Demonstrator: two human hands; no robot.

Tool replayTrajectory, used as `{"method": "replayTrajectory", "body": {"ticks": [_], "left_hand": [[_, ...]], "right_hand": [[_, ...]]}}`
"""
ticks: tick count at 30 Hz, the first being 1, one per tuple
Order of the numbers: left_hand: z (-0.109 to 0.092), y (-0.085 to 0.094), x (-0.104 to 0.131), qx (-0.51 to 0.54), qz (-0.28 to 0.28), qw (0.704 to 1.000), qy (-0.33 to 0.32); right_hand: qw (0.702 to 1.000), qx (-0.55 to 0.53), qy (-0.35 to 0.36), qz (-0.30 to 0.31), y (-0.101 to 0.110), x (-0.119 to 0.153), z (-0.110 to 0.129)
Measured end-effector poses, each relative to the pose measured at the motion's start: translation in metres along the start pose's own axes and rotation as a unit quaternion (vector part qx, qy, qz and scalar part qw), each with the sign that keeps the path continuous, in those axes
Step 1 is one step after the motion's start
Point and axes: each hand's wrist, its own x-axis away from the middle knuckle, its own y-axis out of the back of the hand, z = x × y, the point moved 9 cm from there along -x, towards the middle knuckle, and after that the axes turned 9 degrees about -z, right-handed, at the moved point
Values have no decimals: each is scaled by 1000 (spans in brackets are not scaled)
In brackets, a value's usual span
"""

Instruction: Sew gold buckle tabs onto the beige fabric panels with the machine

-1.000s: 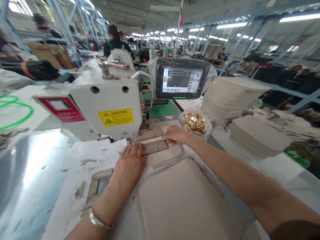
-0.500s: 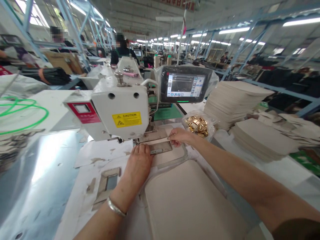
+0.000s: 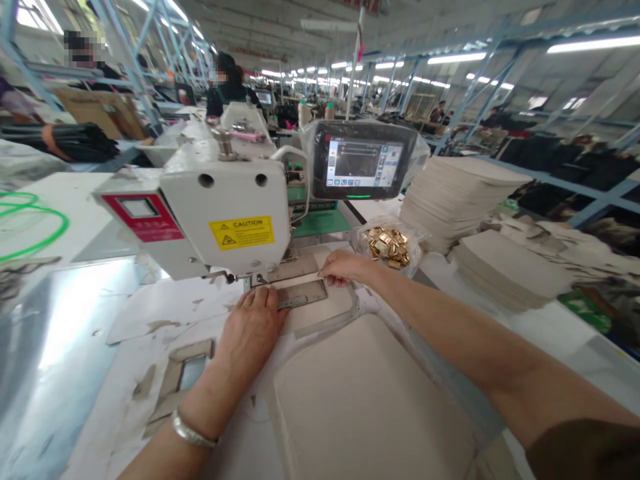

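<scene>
My left hand [image 3: 257,328] lies flat on the work under the sewing machine head [image 3: 195,207], its fingertips at the near-left end of a metal clamp plate [image 3: 313,291]. A pale narrow strip [image 3: 295,280] runs between this plate and a brown plate behind it. At the strip's right end my right hand [image 3: 343,268] is closed, thumb and fingers pinching it. Beneath the plates is a beige rounded panel [image 3: 333,313]. A larger beige panel [image 3: 365,393] lies nearer me, between my forearms. The needle area is partly hidden.
Right of the machine stand a control screen [image 3: 360,160], a plastic bag of gold metal pieces [image 3: 387,245] and stacks of beige panels [image 3: 460,197]. A rectangular frame [image 3: 170,383] lies left of my wrist. A green hose [image 3: 45,233] is at far left. Other people work behind.
The whole view has shifted, so machine and hands sit farther left. Both hands keep almost the same places on the plate and strip.
</scene>
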Motion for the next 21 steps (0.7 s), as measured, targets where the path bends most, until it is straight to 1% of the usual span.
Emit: {"method": "replayTrajectory", "body": {"ticks": [8, 13, 17, 21], "left_hand": [[35, 1, 16, -19, 23, 999, 21], [57, 4, 27, -24, 34, 998, 39], [74, 6, 38, -23, 34, 998, 44], [90, 6, 46, -30, 30, 998, 46]], "right_hand": [[998, 30, 53, 1, -26, 7, 31], [999, 3, 44, 16, -45, 10, 45], [998, -20, 43, 32, -59, 18, 60], [997, -22, 24, 74, -76, 25, 71]]}}
